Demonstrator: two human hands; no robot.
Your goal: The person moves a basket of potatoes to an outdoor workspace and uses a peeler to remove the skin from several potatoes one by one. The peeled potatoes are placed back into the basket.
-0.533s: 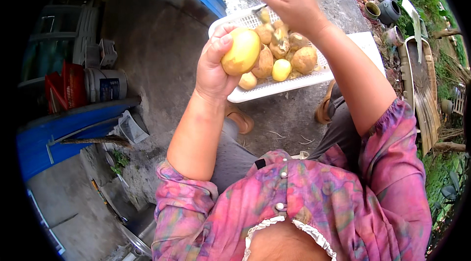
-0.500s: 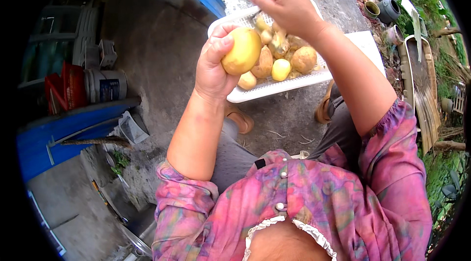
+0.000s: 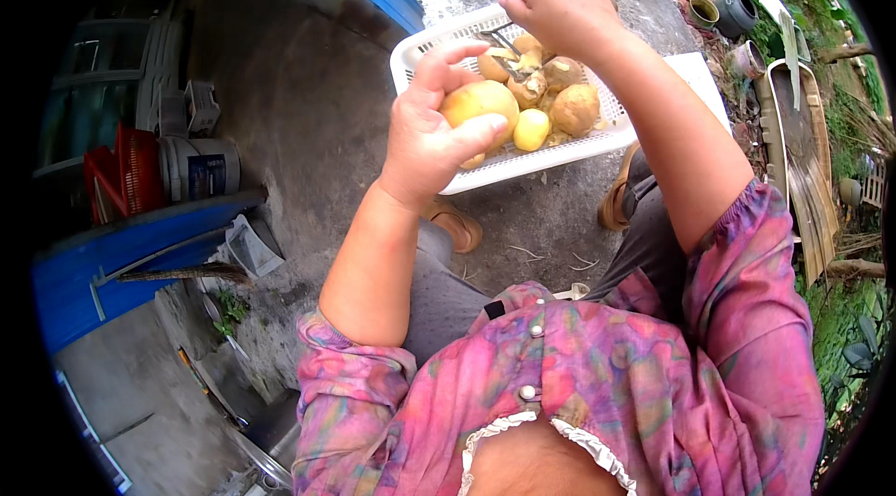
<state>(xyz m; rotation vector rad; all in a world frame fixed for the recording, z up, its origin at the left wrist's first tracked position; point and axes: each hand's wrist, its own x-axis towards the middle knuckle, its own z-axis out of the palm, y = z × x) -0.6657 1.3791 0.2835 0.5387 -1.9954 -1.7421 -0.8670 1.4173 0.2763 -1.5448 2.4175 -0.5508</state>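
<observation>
A yellow, mostly peeled potato (image 3: 481,109) sits in my left hand (image 3: 420,137), thumb on its near side and fingers curled over the far side. My right hand (image 3: 569,15) is closed over the far part of a white slotted basket (image 3: 546,158). From that fist a thin dark peeler (image 3: 501,32) juts out to the left, its handle hidden in my fingers. Several potatoes lie in the basket, among them a brown one (image 3: 575,110) and a small yellow one (image 3: 532,129). Strips of peel rest between them.
Beyond the basket's right corner lies a white flat surface (image 3: 695,90). My sandalled feet (image 3: 457,223) are below the basket on the concrete. At left stand a red crate (image 3: 138,169) and a white bucket (image 3: 210,165); pots (image 3: 735,13) and plants line the right side.
My left hand has turned and lowered the potato rightward over the basket, its fingers loosening. The right hand has shifted slightly right and down, and the dark peeler now shows.
</observation>
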